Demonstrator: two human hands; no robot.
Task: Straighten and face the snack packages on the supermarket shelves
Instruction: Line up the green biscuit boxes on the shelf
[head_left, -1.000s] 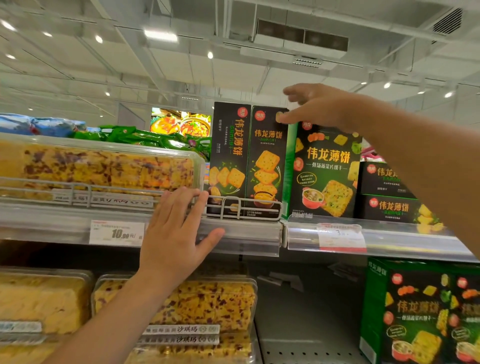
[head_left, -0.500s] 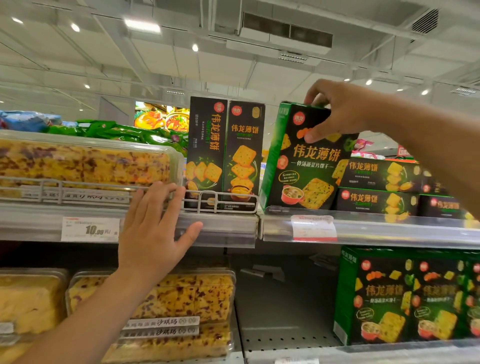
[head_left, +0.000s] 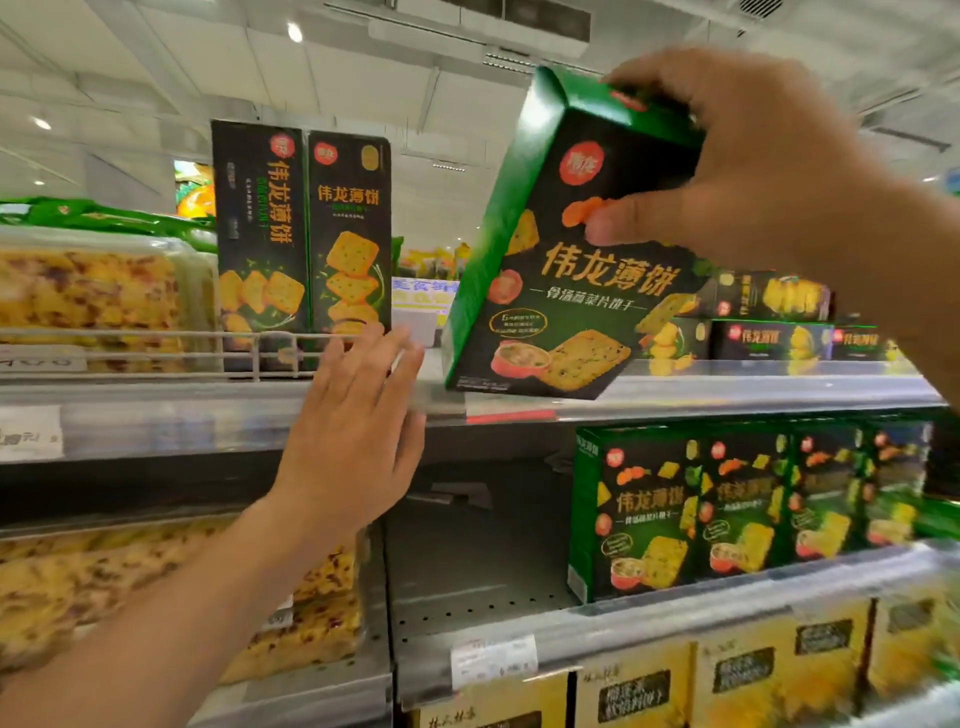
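The green-and-black cardboard cracker box (head_left: 566, 249) is hanging tilted above the front lip of the upper shelf (head_left: 727, 387), its long axis leaning with the top toward the right and its bottom edge just over the shelf's clear price rail. The right hand (head_left: 769, 161) is clamping it at the top, fingers curled over the upper edge and thumb pressing the printed face, so the box lies below and to the left of that hand. The left hand (head_left: 353, 421) is hovering with fingers spread and holding nothing, near the box's lower left corner but apart from it, in front of the white wire divider (head_left: 249, 353). Two tall dark cracker boxes (head_left: 301, 234) are standing upright behind that divider. Bare shelf is showing between them and the tilted box, probably room enough for setting it upright. More matching green boxes (head_left: 727, 509) are facing forward on the shelf below.
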